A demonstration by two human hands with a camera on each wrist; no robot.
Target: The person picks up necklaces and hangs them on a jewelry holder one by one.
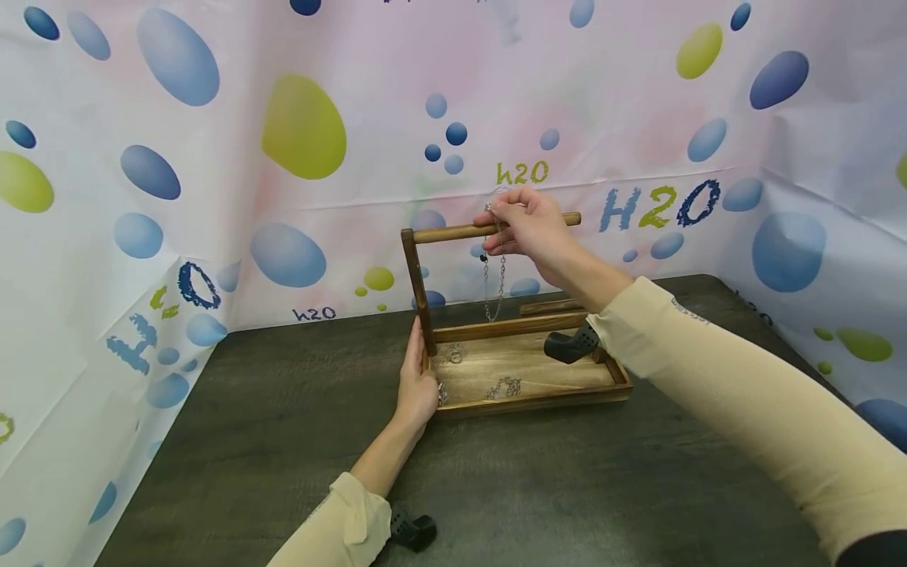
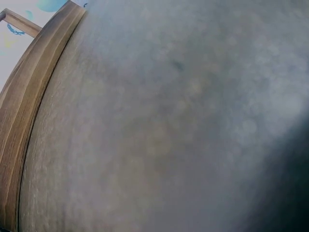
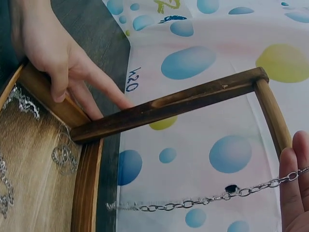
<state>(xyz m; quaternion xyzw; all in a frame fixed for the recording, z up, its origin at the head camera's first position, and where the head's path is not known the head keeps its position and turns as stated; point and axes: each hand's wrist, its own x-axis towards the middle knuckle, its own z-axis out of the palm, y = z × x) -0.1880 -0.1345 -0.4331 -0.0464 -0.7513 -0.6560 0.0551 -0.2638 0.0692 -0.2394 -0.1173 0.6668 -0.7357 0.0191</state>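
Observation:
A wooden jewellery stand stands on the dark table: a flat tray, an upright post at its left end and a top bar. My right hand pinches a silver chain at the top bar, and the chain hangs down in a loop over the tray. The right wrist view shows the chain running from my fingers, with a small dark bead on it. My left hand holds the tray's left end at the foot of the post, fingers curled over the rim.
Loose silver chains and a ring-like piece lie in the tray. Bubble-print sheets wall in the table at the back and both sides. The left wrist view shows only the tray edge and blurred tabletop.

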